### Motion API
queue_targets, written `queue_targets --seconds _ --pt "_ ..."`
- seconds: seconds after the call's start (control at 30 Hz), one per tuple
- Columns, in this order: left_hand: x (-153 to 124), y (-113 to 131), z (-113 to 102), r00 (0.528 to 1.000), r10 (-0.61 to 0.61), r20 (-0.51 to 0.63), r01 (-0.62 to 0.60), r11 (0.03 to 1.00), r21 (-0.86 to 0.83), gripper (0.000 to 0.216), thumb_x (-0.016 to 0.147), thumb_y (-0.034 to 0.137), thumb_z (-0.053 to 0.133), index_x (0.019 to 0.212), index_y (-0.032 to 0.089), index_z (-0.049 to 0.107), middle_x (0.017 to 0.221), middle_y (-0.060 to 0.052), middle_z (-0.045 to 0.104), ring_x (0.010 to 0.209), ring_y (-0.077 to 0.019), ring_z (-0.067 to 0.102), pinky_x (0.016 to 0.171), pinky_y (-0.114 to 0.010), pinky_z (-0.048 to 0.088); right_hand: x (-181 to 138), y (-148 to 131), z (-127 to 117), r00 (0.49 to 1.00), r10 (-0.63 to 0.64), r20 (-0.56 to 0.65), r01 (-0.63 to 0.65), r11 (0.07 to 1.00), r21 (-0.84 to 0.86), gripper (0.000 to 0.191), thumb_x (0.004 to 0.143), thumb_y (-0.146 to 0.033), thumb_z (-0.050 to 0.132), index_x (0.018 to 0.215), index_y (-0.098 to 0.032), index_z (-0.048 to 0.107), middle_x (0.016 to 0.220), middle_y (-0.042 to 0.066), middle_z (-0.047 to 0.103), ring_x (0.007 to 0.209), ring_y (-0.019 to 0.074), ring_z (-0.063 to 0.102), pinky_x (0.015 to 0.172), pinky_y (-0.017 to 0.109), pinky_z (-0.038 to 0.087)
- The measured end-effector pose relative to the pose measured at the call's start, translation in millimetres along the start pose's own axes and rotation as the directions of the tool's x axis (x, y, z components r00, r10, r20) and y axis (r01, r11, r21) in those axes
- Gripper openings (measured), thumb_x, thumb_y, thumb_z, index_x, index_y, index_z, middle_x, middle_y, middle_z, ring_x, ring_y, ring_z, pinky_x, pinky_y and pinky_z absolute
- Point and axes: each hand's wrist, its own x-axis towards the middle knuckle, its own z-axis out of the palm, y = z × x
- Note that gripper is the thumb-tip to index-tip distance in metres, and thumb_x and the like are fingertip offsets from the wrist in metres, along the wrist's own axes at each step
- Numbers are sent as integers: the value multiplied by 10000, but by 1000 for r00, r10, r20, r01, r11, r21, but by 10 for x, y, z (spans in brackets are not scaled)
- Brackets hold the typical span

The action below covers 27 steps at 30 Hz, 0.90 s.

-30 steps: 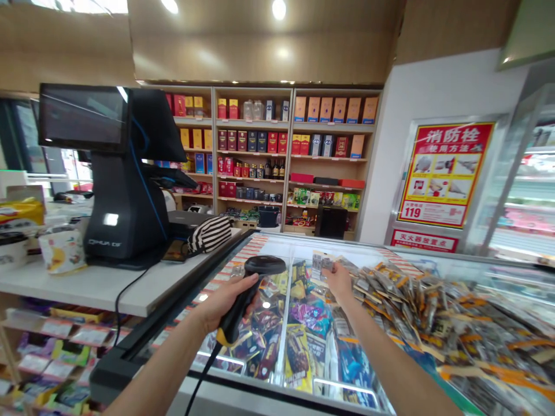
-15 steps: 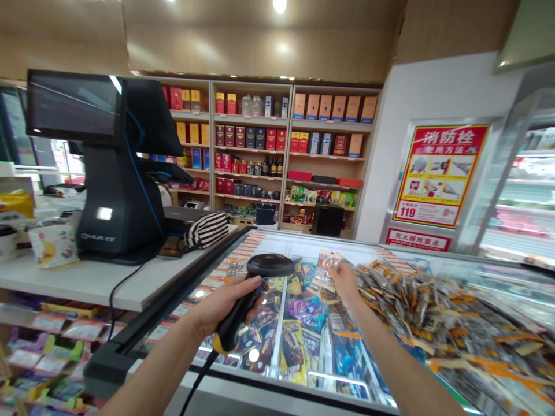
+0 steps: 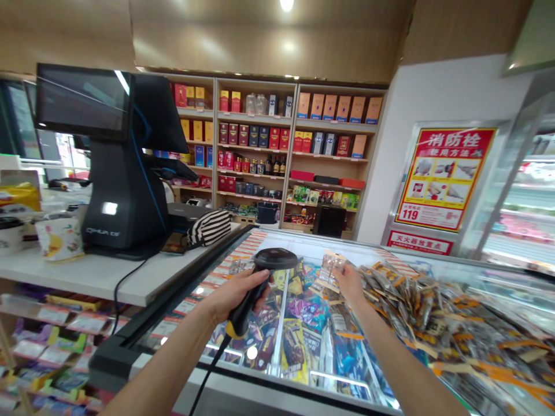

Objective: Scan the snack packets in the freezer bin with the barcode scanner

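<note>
My left hand [image 3: 240,294] is wrapped round the grip of a black barcode scanner [image 3: 275,258] with a yellow-trimmed base and a trailing cable. The scanner's head points right, over the glass top of a freezer chest [image 3: 247,378]. My right hand [image 3: 349,283] pinches a small clear-and-silver snack packet [image 3: 332,263], held upright just above the glass and facing the scanner. Close by on the right spreads a large heap of similar packets [image 3: 451,323] with orange edges. Colourful ice cream packages [image 3: 295,346] show through the glass below.
At left, a black cash register [image 3: 125,190] stands on a white counter [image 3: 130,280] beside a striped pouch [image 3: 210,228]. Shelves of boxed bottles [image 3: 254,136] line the back wall. A red fire-hydrant sign [image 3: 446,176] hangs at right.
The whole view has shifted slightly, so things appear a little further right. Both hands keep their holds, on the scanner and the packet, in nearly the same places.
</note>
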Motion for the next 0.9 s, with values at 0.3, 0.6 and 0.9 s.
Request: queue_targets --seconds 0.3,0.6,0.9 --pt "233 -87 43 998 43 -51 -45 999 -25 276 685 426 538 714 156 492 510 42 508 391 -65 463 379 -175 344 62 105 67 1000 2 -5 -1 995 101 311 648 -337 463 837 -147 621 737 53 659 664 197 573 591 262 391" --pt "262 -197 123 1000 19 -13 -19 999 -37 284 672 432 551 695 151 512 532 36 513 388 -61 458 381 -186 335 54 93 70 999 11 -32 -7 992 125 246 638 -318 486 751 -157 633 610 31 640 567 168 539 515 238 353" --pt "183 -160 127 1000 23 -4 -23 999 -43 294 655 427 570 722 145 517 533 38 507 400 -62 456 389 -187 346 50 97 48 999 18 -36 -15 996 89 266 642 -325 474 778 -159 630 614 29 639 590 174 546 536 241 354"
